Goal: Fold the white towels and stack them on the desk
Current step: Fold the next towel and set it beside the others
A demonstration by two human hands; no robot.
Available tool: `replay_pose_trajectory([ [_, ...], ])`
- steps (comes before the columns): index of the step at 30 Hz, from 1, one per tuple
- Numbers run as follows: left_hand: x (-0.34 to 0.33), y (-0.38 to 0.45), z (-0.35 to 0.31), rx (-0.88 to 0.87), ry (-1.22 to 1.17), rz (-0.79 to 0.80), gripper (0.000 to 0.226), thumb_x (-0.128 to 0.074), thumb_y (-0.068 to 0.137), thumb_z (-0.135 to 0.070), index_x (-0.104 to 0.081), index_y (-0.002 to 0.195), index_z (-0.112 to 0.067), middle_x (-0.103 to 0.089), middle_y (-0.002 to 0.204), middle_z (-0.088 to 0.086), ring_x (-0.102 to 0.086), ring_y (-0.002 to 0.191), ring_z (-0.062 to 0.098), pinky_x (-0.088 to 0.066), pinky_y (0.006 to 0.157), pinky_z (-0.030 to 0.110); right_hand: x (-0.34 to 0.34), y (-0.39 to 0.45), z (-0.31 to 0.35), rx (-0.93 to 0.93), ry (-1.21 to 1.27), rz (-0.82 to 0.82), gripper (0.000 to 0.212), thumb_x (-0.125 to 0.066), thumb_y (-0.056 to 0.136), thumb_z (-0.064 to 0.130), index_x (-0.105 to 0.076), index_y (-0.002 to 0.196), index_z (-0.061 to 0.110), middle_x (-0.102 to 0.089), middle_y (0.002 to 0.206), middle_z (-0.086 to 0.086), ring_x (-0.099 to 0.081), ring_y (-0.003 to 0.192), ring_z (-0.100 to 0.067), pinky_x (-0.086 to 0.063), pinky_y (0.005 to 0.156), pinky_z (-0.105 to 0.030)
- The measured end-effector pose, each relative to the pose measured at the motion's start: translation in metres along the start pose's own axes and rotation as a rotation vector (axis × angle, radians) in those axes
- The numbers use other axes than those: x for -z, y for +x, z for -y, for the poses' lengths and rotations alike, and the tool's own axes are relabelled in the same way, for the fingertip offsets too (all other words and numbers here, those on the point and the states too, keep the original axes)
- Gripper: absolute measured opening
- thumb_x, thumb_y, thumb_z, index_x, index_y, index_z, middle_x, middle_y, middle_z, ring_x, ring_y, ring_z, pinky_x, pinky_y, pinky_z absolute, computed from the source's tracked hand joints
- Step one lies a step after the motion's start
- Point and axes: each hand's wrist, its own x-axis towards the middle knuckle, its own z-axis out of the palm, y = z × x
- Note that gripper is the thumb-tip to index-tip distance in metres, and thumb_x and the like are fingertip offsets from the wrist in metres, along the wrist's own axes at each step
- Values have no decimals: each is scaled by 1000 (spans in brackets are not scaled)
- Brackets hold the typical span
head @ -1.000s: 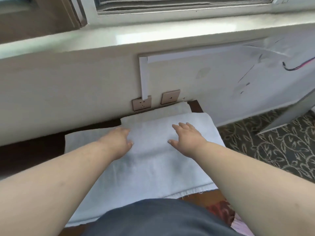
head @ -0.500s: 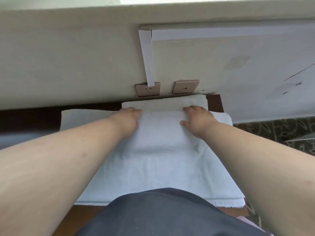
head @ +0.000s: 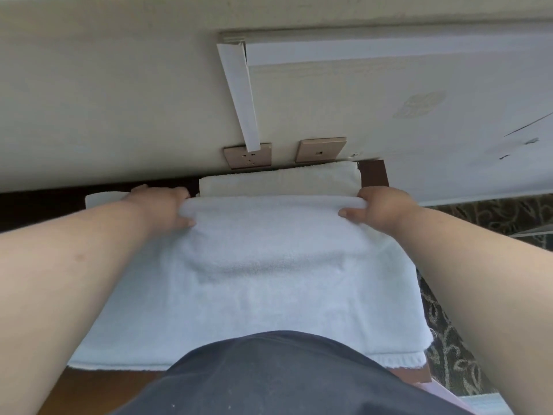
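Now left hand (head: pixel 163 209) and right hand (head: pixel 381 208) both pinch far folded edge of white terry towel (head: pixel 263 283); folded cream towel (head: pixel 278 182) just beyond grip, on dark wooden desk (head: pixel 372 173).

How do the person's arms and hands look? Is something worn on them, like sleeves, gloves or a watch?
Both forearms are bare up to the frame's edge: no sleeves show. The left hand and the right hand wear no gloves, and no watch or bracelet is visible at the wrists. Rings cannot be ruled out, since most fingers are hidden. A dark grey garment covers the body below.
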Motion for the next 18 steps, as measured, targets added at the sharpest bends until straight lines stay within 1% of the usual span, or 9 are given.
replay_pose_trajectory([
  [3,-10,-4,29,38,106,46,38,-48,90,-61,-55,113,-32,-60,109,-3,-56,109,21,-32,101,40,-2,-12,-9,-61,24,-27,55,-48,77,81,-52,80,26,-62,76,5,-57,71,-14,-33,55,-30],
  [5,-16,-10,35,34,43,1,37,-41,95,-57,-57,102,-25,-59,100,-2,-57,103,22,-31,105,39,-4,-19,0,-64,76,-63,48,-52,83,72,-52,80,23,-61,75,2,-58,72,-17,-34,54,-30],
  [6,-18,-13,36,24,-15,-43,39,-39,96,-56,-55,93,-21,-59,93,-3,-58,94,22,-35,102,38,-4,-23,7,-60,132,-80,44,-54,85,66,-53,82,23,-61,77,2,-59,74,-17,-36,55,-30],
  [9,-18,-31,34,5,-305,-173,43,-42,94,-59,-53,79,-20,-60,77,-2,-56,72,15,-47,76,36,6,-45,35,-85,399,-52,26,-61,85,51,-58,95,27,-63,88,5,-58,77,-9,-40,58,-27],
  [11,-14,-51,30,10,-519,-219,31,-45,89,-61,-59,90,-33,-62,80,-16,-56,76,5,-47,69,33,13,-68,58,-106,600,60,23,-59,78,45,-67,93,29,-72,86,3,-69,76,-15,-55,63,-31],
  [12,-11,-63,26,11,-591,-246,23,-46,87,-61,-59,95,-45,-62,81,-22,-55,77,-1,-45,66,29,16,-79,72,-113,679,123,26,-58,76,44,-71,90,27,-76,83,1,-73,75,-21,-61,68,-37],
  [14,-3,-87,15,10,-718,-269,15,-48,85,-61,-56,97,-59,-61,83,-34,-56,77,-6,-42,62,25,19,-99,103,-101,761,204,32,-57,74,45,-73,89,23,-77,81,-3,-76,75,-26,-62,73,-46],
  [16,3,-108,4,-17,-811,-262,13,-51,85,-59,-58,96,-60,-61,84,-37,-58,76,-7,-42,61,22,20,-114,138,-55,817,252,30,-59,80,44,-72,90,18,-76,76,-4,-75,69,-24,-63,62,-39],
  [18,8,-126,-7,-44,-839,-253,12,-52,86,-57,-59,95,-56,-63,84,-30,-58,77,-7,-41,61,22,19,-125,175,5,867,297,20,-60,84,34,-71,92,19,-76,76,-4,-75,67,-22,-60,56,-34],
])
